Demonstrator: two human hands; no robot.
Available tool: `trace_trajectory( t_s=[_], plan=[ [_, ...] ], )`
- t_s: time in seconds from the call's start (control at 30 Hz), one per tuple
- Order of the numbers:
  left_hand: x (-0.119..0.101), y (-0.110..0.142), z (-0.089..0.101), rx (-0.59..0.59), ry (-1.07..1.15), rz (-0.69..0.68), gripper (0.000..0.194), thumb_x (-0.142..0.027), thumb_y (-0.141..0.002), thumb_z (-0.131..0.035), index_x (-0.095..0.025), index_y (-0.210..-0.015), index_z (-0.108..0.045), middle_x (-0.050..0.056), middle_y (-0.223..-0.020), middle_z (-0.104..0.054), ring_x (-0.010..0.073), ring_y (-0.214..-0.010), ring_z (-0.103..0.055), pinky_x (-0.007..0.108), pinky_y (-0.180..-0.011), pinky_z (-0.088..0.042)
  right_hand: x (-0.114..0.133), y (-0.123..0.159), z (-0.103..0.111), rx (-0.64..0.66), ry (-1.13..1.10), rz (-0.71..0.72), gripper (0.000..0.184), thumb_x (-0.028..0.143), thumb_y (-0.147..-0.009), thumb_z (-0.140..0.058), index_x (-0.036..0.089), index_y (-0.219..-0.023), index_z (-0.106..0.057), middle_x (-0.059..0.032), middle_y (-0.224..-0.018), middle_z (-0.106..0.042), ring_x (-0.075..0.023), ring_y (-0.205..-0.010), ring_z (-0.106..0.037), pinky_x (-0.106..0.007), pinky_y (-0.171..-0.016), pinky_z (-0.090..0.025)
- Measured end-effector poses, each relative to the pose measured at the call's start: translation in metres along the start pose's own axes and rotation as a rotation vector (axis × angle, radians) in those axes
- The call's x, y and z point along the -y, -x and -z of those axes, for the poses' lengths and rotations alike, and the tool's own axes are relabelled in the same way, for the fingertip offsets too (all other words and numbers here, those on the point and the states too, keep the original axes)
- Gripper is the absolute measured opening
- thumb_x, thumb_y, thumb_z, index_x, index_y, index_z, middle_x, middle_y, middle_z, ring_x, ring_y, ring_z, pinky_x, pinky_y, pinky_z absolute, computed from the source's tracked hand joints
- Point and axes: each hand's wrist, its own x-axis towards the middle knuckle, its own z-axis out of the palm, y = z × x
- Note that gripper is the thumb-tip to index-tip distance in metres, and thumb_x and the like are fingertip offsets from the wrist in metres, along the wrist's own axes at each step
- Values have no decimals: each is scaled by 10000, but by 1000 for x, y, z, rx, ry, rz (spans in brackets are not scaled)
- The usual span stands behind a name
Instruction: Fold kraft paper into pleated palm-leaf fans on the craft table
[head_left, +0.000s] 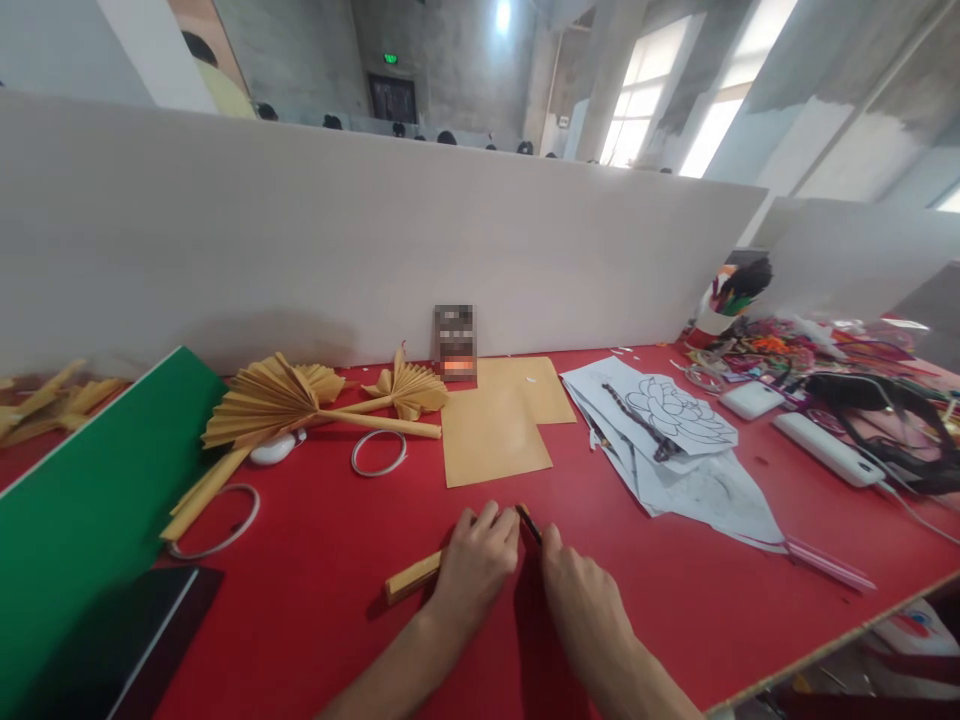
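My left hand (472, 565) presses down on a folded strip of tan paper (412, 577) lying on the red table (315, 600). Right beside it, my right hand (581, 590) pinches the strip's far end, where a dark edge (529, 522) shows between the fingers. Both hands meet at that end, near the table's front middle. Beyond them lies a flat tan sheet (499, 425) with a notch cut from one corner.
Two pleated tan paper fans (277, 400) (409, 390) lie at the left with white wire rings (379, 452) and a green board (90, 500). White sheets with a flower drawing (675, 410), a power bank (829, 450) and craft clutter fill the right. A white partition (300, 240) backs the table.
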Motion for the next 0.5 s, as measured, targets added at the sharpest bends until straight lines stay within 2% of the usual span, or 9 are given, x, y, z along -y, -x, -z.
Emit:
trace_trajectory(
  t_s=[0.17,0.37,0.5],
  plan=[
    [0,-1,2,13,-2,-17,169,-64,-991,-570,-137,-1059,-707,78,-932,-666,243,-900,-588,370,-690,-461,0,-1,5,13,34,3,215,20,-973,-508,188,-1080,-590,-39,-672,-703,-203,-627,-769,-196,-523,-496],
    [0,-2,3,22,3,-32,149,-78,-989,-587,-142,-1028,-715,81,-911,-658,240,-884,-577,357,-669,-449,-1,-1,11,5,-19,8,117,138,-1022,-529,182,-1104,-601,-39,-657,-687,-194,-623,-757,-191,-526,-492],
    [-3,-3,4,15,3,-27,119,-65,-961,-629,-133,-970,-725,80,-899,-657,243,-875,-580,357,-671,-451,2,-2,21,46,62,10,239,-1,-1000,-483,167,-1100,-622,-57,-736,-726,-204,-681,-780,-207,-559,-525]
  ],
)
